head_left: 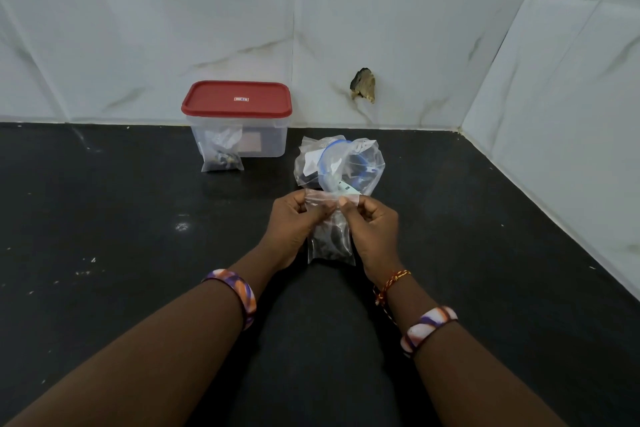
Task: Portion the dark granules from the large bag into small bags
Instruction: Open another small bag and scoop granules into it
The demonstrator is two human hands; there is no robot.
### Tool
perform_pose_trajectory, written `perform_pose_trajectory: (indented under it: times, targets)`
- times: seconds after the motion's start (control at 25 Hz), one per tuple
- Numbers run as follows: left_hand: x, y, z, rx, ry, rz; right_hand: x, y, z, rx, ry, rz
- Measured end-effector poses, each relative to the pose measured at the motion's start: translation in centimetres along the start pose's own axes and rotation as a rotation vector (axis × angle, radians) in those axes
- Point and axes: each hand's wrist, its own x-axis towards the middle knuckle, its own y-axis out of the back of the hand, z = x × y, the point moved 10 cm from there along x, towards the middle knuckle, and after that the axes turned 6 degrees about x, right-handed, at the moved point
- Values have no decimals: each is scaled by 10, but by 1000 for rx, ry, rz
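Observation:
A small clear bag point(331, 244) with dark granules in its lower half stands upright on the black counter point(121, 236). My left hand point(294, 222) and my right hand point(369, 227) both pinch its top strip, thumbs and fingertips close together at the middle. Just behind it sits the large clear bag point(341, 163) with a blue zip rim, crumpled and open at the top. Another small bag point(221, 152) holding dark granules leans against the front of a box at the back.
A clear plastic box with a red lid point(237, 114) stands by the marble-tiled wall point(207, 28). A chipped hole point(363, 85) marks the back wall. Another tiled wall bounds the counter on the right.

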Motion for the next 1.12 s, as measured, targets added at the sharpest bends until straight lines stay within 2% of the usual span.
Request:
perform_pose_trajectory:
  times: [0.44, 0.6, 0.88, 1.12]
  targets:
    - [-5, 5, 1, 70, -36, 73, 0, -1, 11, 15, -47, -72]
    - [-5, 7, 1, 31, -35, 90, -1, -1, 9, 52, -43, -75]
    - [-6, 4, 4, 62, -61, 59, -1, 3, 6, 32, -32, -54]
    - [-3, 5, 2, 113, -68, 67, 1, -2, 9, 4, -37, -110]
